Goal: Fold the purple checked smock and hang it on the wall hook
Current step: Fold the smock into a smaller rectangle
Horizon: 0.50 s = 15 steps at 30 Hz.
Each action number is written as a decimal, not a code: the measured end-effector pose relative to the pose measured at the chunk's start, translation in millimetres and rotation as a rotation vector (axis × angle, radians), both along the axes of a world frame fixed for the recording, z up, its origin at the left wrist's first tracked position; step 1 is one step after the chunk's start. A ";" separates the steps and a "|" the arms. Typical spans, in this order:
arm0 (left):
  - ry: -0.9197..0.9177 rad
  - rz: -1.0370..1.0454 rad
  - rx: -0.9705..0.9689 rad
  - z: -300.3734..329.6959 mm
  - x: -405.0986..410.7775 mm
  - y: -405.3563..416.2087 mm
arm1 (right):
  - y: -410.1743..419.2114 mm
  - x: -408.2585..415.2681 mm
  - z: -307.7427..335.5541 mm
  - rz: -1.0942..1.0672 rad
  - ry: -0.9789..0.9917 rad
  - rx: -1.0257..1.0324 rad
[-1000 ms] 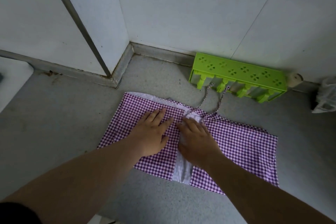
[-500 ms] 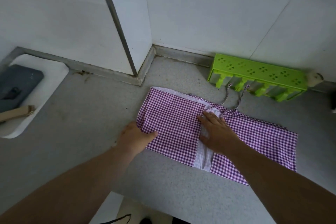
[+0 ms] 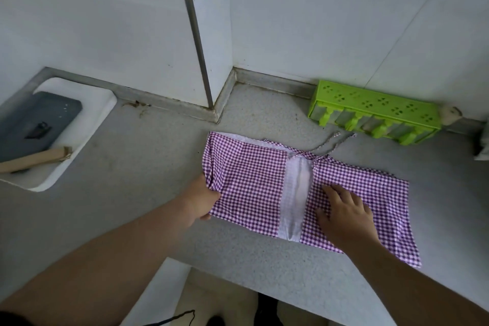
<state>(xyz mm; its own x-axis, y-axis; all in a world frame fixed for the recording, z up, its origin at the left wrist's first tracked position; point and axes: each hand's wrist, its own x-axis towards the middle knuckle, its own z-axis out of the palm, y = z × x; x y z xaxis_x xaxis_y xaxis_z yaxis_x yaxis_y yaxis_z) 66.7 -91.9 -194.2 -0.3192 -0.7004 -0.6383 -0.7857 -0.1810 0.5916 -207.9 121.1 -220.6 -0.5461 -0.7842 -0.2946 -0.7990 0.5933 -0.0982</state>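
Observation:
The purple checked smock (image 3: 251, 188) lies spread flat on the grey counter (image 3: 132, 180), with a white strip down its middle and two thin ties trailing from its far edge. My left hand (image 3: 202, 200) grips the smock's left edge, where the cloth bunches up between the fingers. My right hand (image 3: 344, 209) rests flat on the right half, fingers spread, just right of the white strip. No wall hook is in view.
A green plastic rack (image 3: 375, 111) lies against the white tiled wall at the back right. A white tray (image 3: 87, 119) at the left holds a dark grey slab and a cardboard tube. The counter's front edge runs below my arms.
My left hand slid from the smock's middle to its left edge and took hold of it. My right hand moved off the white strip onto the right half. The view shifted left.

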 end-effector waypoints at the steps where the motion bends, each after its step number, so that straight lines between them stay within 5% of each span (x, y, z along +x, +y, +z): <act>1: 0.005 -0.001 -0.015 3.8 2.6 -3.2 | -0.2 0.0 0.1 0.023 -0.004 0.013; 15: 0.120 -0.207 -0.254 83.4 23.2 -39.5 | 2.7 28.7 11.4 -0.079 -0.116 0.138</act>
